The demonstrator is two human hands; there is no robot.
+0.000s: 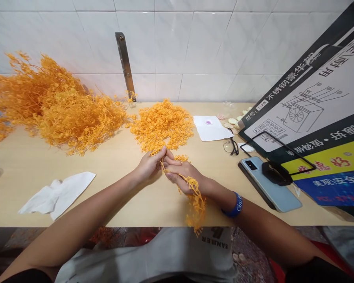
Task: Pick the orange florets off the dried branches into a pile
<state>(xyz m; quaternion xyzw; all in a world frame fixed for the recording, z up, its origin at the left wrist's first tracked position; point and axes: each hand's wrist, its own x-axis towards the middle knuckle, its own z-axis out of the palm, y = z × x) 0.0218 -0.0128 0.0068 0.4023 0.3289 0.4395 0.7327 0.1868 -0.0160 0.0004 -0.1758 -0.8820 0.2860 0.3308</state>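
- Sprig of orange foliage (197,200), seen in the head view, trails from both hands above the table (141,208); its long axis slants from the fingertips toward the person's body and rightward, thin stems at the upper end, frilly tip pointing down by the near edge.
- Left hand (149,167) pinches the stems between thumb and fingers; right hand (187,175) curls around them just beside it, the sprig draping across its fingers. How many stems are held cannot be told.
- Two orange masses lie beyond: one large bunch (67,106) at left, spreading sideways, and one smaller heap (163,124) straight ahead of the hands.
- Also counted: one crumpled tissue (59,196), one white paper (211,131) with a purple spot, one pair of glasses (236,147), one light-blue phone (273,192), one blue wristband (236,206).
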